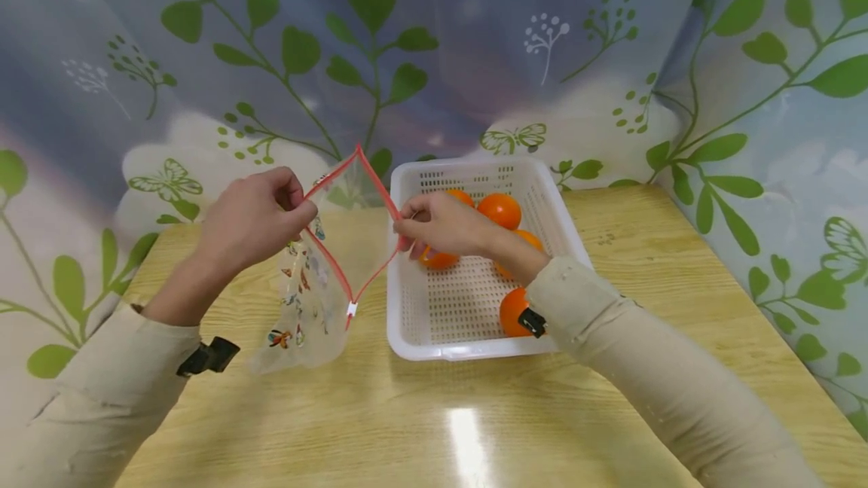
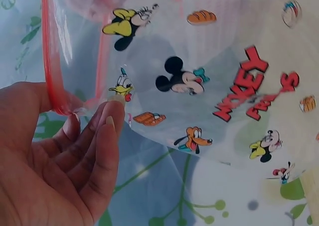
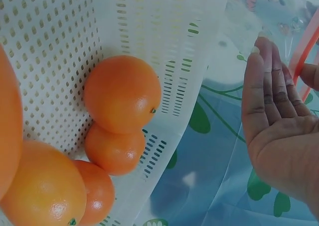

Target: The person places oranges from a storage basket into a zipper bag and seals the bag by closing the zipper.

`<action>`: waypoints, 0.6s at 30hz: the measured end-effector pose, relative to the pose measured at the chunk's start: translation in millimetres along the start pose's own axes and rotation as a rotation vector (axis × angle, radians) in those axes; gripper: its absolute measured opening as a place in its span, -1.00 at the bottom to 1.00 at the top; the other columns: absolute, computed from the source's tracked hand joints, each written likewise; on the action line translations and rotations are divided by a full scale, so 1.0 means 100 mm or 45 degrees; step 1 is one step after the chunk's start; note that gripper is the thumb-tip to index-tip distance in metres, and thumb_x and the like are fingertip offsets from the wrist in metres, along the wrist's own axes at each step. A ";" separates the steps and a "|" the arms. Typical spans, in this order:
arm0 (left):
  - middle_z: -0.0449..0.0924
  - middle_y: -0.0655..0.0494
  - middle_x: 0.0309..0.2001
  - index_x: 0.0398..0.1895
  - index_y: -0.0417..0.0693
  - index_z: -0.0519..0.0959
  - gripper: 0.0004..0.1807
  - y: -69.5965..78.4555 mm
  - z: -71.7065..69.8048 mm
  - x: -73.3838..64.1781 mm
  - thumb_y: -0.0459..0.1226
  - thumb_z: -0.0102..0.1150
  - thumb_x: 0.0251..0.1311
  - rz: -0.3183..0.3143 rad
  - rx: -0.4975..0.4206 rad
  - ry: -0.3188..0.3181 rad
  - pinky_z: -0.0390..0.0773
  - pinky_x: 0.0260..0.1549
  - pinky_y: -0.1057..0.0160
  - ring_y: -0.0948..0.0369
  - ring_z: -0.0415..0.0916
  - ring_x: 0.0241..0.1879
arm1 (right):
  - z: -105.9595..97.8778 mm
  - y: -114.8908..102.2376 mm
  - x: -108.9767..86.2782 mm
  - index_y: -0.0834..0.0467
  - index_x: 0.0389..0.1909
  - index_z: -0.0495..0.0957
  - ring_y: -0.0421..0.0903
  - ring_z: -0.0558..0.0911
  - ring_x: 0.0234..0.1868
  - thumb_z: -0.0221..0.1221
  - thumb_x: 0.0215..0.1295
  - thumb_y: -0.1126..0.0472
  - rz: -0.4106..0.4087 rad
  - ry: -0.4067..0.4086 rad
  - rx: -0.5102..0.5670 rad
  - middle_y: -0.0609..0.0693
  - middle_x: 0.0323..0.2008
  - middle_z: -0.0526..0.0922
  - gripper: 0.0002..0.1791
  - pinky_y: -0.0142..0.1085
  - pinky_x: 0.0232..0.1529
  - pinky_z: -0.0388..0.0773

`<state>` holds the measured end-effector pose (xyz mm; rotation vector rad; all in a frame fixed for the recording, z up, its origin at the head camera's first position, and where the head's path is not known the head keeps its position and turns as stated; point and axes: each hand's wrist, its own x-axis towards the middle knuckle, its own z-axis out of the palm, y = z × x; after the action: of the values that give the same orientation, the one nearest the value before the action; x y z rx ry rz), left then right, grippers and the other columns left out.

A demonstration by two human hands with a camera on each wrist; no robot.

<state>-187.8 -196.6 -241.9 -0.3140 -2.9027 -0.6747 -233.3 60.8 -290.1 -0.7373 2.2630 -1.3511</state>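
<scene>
A clear zip bag (image 1: 308, 307) printed with cartoon figures hangs between the two hands, its red-edged mouth spread into a diamond. My left hand (image 1: 254, 213) pinches the left edge of that mouth; in the left wrist view the red zip strip (image 2: 54, 61) runs down to the thumb and fingers. My right hand (image 1: 441, 223) pinches the opposite red edge, over the left side of a white basket (image 1: 400, 322). A white slider (image 1: 352, 309) sits at the near corner of the mouth. Several oranges (image 3: 122, 94) lie in the basket.
The perforated basket stands on a wooden table (image 1: 407, 413) near its back edge, right of the bag. Behind the table hangs a leaf-patterned cloth (image 1: 461, 81). Dark straps (image 1: 206, 356) show at both sleeves.
</scene>
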 end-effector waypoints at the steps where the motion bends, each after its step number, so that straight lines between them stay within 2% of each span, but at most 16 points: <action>1: 0.57 0.14 -0.60 -0.39 -0.04 0.44 -0.88 0.00 0.00 0.00 -0.20 -0.03 0.15 -0.001 -0.005 0.003 0.23 -0.74 0.20 0.17 0.46 -0.67 | -0.01 0.00 0.00 0.20 -0.19 0.56 0.05 0.68 -0.29 0.04 0.43 0.09 -0.002 -0.002 -0.010 0.11 -0.31 0.68 -0.75 -0.19 -0.30 0.61; 5: 0.59 0.13 -0.56 -0.37 -0.05 0.44 -0.88 0.01 0.01 0.01 -0.19 -0.03 0.15 -0.014 0.002 0.023 0.26 -0.71 0.19 0.16 0.46 -0.65 | -0.05 0.02 -0.02 0.17 -0.14 0.57 0.02 0.65 -0.25 -0.05 0.46 -0.05 -0.004 0.028 -0.085 0.05 -0.28 0.67 -0.61 -0.16 -0.23 0.59; 7: 0.59 0.12 -0.52 -0.35 -0.05 0.44 -0.86 0.01 0.02 0.01 -0.18 -0.02 0.17 -0.023 0.007 0.026 0.27 -0.68 0.19 0.16 0.46 -0.64 | -0.07 0.03 -0.03 0.14 -0.14 0.57 -0.03 0.63 -0.24 -0.07 0.46 -0.08 -0.015 0.061 -0.165 0.01 -0.27 0.66 -0.60 -0.18 -0.20 0.56; 9: 0.59 0.11 -0.50 -0.34 -0.04 0.44 -0.86 0.00 0.03 0.01 -0.17 -0.02 0.17 -0.032 0.011 0.033 0.28 -0.66 0.19 0.16 0.44 -0.63 | -0.09 0.05 -0.03 0.09 -0.14 0.57 -0.09 0.60 -0.25 -0.08 0.46 -0.08 -0.024 0.100 -0.288 -0.05 -0.26 0.64 -0.63 -0.22 -0.18 0.52; 13: 0.57 0.09 -0.51 -0.37 -0.04 0.45 -0.87 -0.01 0.05 0.00 -0.18 -0.01 0.17 -0.039 -0.003 0.060 0.28 -0.64 0.19 0.13 0.42 -0.63 | -0.14 0.10 -0.02 0.06 -0.03 0.54 -0.15 0.55 -0.15 -0.06 0.46 -0.03 0.001 0.146 -0.515 -0.08 -0.11 0.59 -0.68 -0.24 -0.07 0.47; 18: 0.56 0.08 -0.55 -0.39 -0.04 0.46 -0.88 -0.01 0.07 0.01 -0.20 -0.01 0.15 -0.039 -0.039 0.090 0.26 -0.65 0.18 0.13 0.40 -0.65 | -0.21 0.15 0.02 0.08 0.13 0.48 -0.11 0.52 0.04 -0.02 0.43 0.02 0.050 0.157 -0.642 -0.04 0.07 0.54 -0.63 -0.20 0.06 0.43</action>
<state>-189.4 -194.4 -248.3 -0.2440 -2.8381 -0.7202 -250.4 79.8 -294.2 -0.7738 2.7404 -0.8261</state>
